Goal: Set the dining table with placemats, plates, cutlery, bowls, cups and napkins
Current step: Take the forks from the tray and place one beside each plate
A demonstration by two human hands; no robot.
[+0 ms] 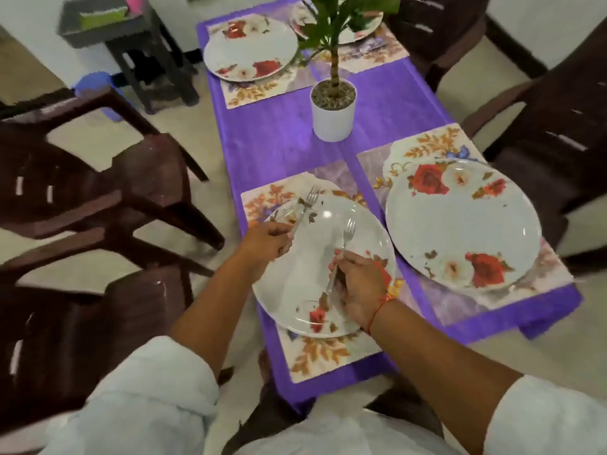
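A purple table (282, 139) carries floral placemats, each with a white rose-patterned plate. Over the near left plate (305, 280), my left hand (267, 241) grips a silver fork (307, 203) whose tines point away, past the plate's far rim. My right hand (359, 284) holds a second fork (343, 247) by its handle above the plate's middle, tines up. The near right plate (460, 221) lies on its placemat (423, 149). A far left plate (249, 47) sits on another mat, and a far right plate (364, 29) is half hidden by leaves.
A white pot with a green plant (333, 110) stands at the table's centre. Dark brown plastic chairs (98, 178) flank the left side and another chair (558, 133) the right. A dark stool with a grey tray (108, 24) stands at the back left.
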